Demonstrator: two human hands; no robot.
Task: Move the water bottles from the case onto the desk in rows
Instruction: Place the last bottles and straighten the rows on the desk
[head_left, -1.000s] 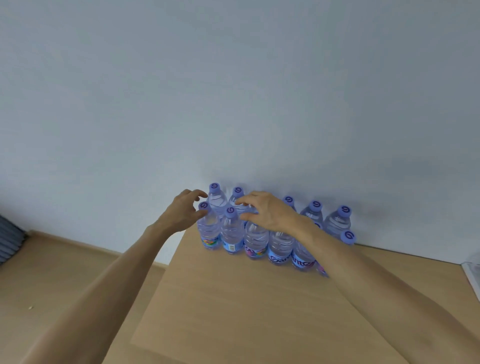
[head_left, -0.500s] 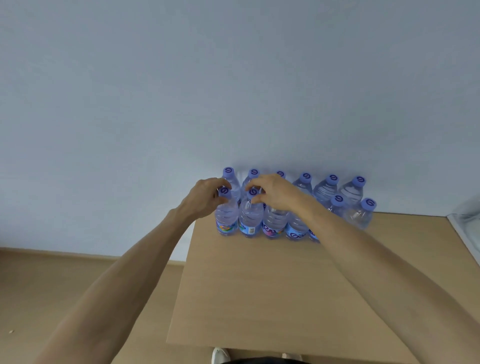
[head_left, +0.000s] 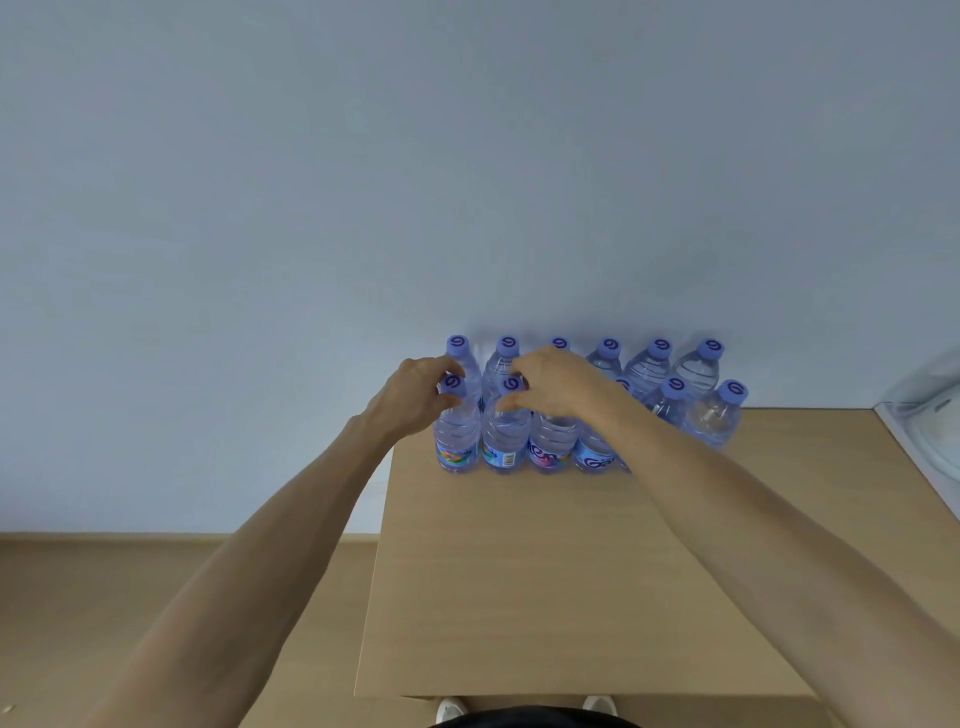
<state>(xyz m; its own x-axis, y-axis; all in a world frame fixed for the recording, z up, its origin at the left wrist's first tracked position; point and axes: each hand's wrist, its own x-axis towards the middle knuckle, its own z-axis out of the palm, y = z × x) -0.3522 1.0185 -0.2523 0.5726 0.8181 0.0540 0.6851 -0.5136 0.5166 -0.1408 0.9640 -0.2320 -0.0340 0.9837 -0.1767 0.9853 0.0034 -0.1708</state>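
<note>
Several clear water bottles with purple caps stand upright in two rows at the far edge of the wooden desk (head_left: 571, 597), against the wall. My left hand (head_left: 415, 397) pinches the cap of the front row's leftmost bottle (head_left: 457, 431). My right hand (head_left: 558, 384) pinches the cap of the second front bottle (head_left: 505, 436). Both bottles stand on the desk. My right hand and forearm hide the caps of the middle front bottles. The back row (head_left: 647, 366) runs along the wall.
A clear plastic wrap or case edge (head_left: 930, 415) shows at the right border. The desk's left edge drops to the wooden floor (head_left: 156, 597). My shoes (head_left: 451, 707) show below the desk's near edge.
The view has swung so the desk sits more to the right. Both hands have stayed on the caps of the two leftmost front bottles.
</note>
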